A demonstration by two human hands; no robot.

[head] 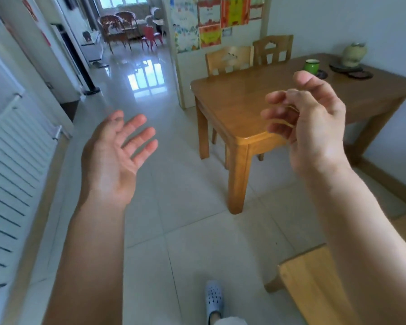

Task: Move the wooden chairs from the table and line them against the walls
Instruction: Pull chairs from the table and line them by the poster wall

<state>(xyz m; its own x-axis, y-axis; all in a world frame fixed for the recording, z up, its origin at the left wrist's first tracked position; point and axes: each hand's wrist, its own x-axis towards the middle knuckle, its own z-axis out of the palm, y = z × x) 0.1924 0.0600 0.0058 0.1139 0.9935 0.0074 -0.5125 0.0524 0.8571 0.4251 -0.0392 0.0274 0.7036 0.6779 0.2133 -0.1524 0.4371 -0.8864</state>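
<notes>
A wooden table point(249, 99) stands at the right against the wall. Two wooden chairs are tucked in at its far side: the nearer chair point(229, 59) and a second chair point(273, 49) behind it, only their backs showing. Part of another wooden chair point(309, 287) shows at the bottom right, beside my right forearm. My left hand point(117, 156) is raised over the floor, palm up, fingers spread, holding nothing. My right hand point(309, 123) hovers in front of the table's near corner with fingers loosely curled and apart, empty.
A white radiator point(12, 165) runs along the left wall. A green cup point(311, 65), a vase point(354, 53) and dark coasters sit on the table's far end. The tiled floor point(174, 184) leads through a hallway to a room with wicker chairs point(117, 26). My slippered foot point(214, 299) is below.
</notes>
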